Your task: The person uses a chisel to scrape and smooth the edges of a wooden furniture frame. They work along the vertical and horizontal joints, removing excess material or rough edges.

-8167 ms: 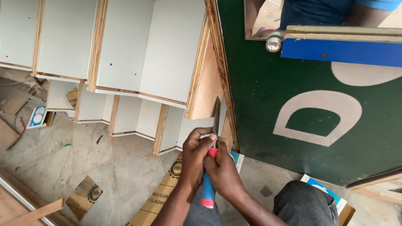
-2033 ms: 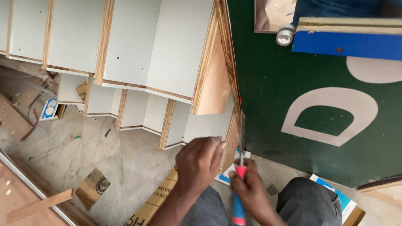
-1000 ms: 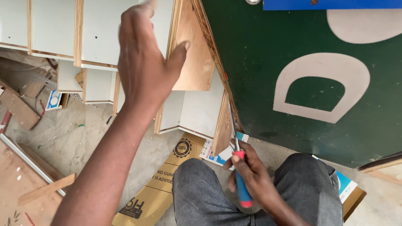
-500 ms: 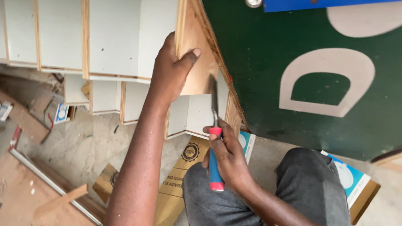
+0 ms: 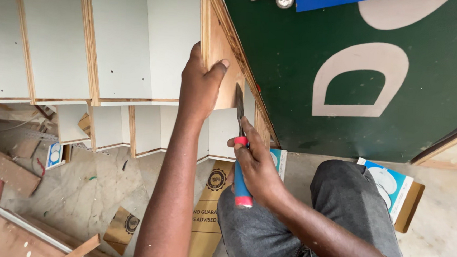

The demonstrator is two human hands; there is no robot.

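left hand (image 5: pixel 202 84) clamped on the edge of the plywood panel (image 5: pixel 222 70), thumb on its brown face. right hand (image 5: pixel 255 164) closed around the blue and red handle of the chisel (image 5: pixel 240 145), blade up, tip touching the panel just beside the left hand. chisel looks stiff, light, sharp, so grip the handle. panel looks rigid, hold by the edge.

A big green sign board (image 5: pixel 401 75) with large white lettering stands just right of the right hand (image 5: pixel 255 164). Below that hand lies a flat brown cardboard carton (image 5: pixel 207 217) printed in black. A blue-and-white box (image 5: pixel 391 186) lies further right, on the floor; another blue-and-white box (image 5: pixel 278 160) peeks out just beside the hand. Well left of the left hand (image 5: pixel 199 84), a small blue-and-white packet (image 5: pixel 54 155) lies among scraps.
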